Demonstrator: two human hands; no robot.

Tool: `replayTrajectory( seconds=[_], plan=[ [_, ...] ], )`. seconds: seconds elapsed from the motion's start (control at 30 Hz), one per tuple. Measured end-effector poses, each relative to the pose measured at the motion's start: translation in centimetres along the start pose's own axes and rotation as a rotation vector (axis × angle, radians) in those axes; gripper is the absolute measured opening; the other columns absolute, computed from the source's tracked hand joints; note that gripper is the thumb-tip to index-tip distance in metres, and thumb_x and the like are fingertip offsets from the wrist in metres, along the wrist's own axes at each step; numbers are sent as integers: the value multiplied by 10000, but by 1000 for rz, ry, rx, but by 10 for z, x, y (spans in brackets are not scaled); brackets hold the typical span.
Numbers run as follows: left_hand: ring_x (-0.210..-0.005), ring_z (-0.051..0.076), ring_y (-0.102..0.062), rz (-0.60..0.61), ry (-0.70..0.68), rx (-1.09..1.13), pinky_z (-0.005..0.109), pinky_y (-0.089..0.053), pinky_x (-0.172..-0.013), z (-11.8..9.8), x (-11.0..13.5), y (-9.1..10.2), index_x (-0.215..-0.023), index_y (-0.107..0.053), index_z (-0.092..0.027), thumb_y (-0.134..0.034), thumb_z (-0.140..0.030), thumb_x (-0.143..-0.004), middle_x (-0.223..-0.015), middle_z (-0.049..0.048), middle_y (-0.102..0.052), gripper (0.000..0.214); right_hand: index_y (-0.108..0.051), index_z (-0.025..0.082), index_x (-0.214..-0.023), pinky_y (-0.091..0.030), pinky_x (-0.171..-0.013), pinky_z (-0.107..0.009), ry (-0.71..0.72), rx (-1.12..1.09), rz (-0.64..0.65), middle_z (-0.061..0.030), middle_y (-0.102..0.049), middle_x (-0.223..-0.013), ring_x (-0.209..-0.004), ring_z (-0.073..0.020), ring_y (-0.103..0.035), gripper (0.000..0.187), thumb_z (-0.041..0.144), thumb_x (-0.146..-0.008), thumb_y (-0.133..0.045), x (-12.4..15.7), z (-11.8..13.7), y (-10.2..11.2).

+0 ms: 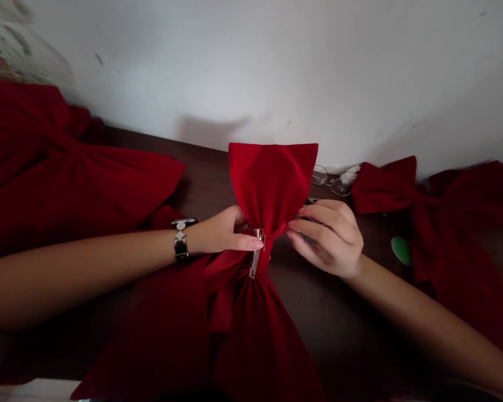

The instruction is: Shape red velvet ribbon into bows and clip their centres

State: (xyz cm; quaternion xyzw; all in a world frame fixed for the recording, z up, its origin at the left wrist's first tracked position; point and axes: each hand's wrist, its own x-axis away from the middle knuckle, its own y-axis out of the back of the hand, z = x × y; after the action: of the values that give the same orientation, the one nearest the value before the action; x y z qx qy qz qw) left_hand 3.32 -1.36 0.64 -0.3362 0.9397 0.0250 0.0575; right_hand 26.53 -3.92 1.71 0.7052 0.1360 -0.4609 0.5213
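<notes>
Forearms: bare left forearm (79,273) and right forearm (427,318) sweep in from both sides, a black-and-silver bracelet (180,240) on the left wrist.
Left hand (222,231): clenched around the gathered waist of a red velvet bow (270,184), fingertips right beside a metal clip (256,254).
Right hand (329,240): grasping the waist's other side.
Bow: mid-frame, over a dark wooden table (209,162).
Risk: a loosened grip could let the velvet slip from the clip.
Hidden: the dark object (308,201) behind the right fingers stays unclear; the bow's lower end runs out of frame.

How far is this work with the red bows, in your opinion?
Done: the velvet bows at left and right look finished. In hand: the middle bow, with the left hand at its waist and the right hand beside it. Remaining: the metal clip sits uncovered there.
</notes>
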Motion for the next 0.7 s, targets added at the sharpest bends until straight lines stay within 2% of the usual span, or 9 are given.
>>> replayTrajectory(
  seconds=[0.1, 0.17, 0.3, 0.37, 0.43, 0.53, 0.6, 0.7],
  plan=[
    [-975, 239, -648, 38, 25, 54, 354, -499, -877, -1, 0, 0, -920, -606, -147, -675, -331, -764, -786, 53, -704, 251, -642, 194, -1072, -510, -747, -337, 111, 126, 43, -59, -690, -973, -888, -196, -602, 356, 127, -736, -737, 2, -5, 3],
    [-967, 243, -651, 58, 46, 73, 362, -496, -887, -1, 0, 1, -910, -609, -145, -685, -347, -752, -802, 62, -710, 268, -654, 215, -1047, -487, -747, -326, 155, 193, 48, -41, -704, -987, -902, -185, -610, 299, 120, -769, -711, 1, -5, 5],
    [-821, 222, -673, 69, 126, 130, 359, -525, -807, -2, 0, 1, -893, -608, -132, -702, -393, -732, -838, 80, -712, 320, -665, 238, -931, -452, -716, -301, 246, 246, 72, 5, -723, -952, -893, -154, -630, 173, 95, -845, -617, -1, -2, 8],
    [-759, 194, -664, 71, 159, 133, 338, -528, -769, -2, 0, 1, -882, -602, -128, -694, -387, -740, -813, 69, -706, 310, -655, 225, -956, -473, -711, -294, 217, 191, 99, -7, -723, -931, -876, -155, -638, 174, 96, -847, -614, 1, -1, 5],
    [-735, 167, -644, 48, 143, 92, 308, -516, -759, -2, 0, 2, -867, -596, -127, -679, -360, -753, -775, 49, -694, 273, -637, 204, -1005, -508, -711, -287, 89, 82, 114, -34, -716, -916, -847, -156, -644, 195, 103, -839, -624, 4, 1, -2],
    [-760, 148, -616, -2, 76, -3, 270, -495, -740, 0, 0, 3, -899, -598, -122, -648, -308, -766, -810, 43, -678, 234, -628, 185, -1007, -520, -639, -254, -200, -145, 97, -45, -689, -857, -714, -127, -625, 189, 103, -839, -607, 4, 6, -10],
    [-768, 140, -597, -25, 36, -72, 260, -484, -725, 1, 0, 3, -922, -597, -125, -640, -279, -758, -853, 41, -661, 229, -642, 178, -943, -486, -558, -233, -395, -317, 103, -28, -651, -780, -603, -100, -573, 123, 126, -838, -603, 1, 8, -12],
    [-718, 121, -564, -36, -30, -162, 252, -472, -700, 1, 0, 2, -873, -587, -139, -642, -260, -754, -809, 14, -630, 178, -645, 181, -857, -419, -469, -212, -668, -715, 121, 8, -593, -683, -490, -70, -486, 69, 225, -861, -592, -5, 8, -12]
  ],
)
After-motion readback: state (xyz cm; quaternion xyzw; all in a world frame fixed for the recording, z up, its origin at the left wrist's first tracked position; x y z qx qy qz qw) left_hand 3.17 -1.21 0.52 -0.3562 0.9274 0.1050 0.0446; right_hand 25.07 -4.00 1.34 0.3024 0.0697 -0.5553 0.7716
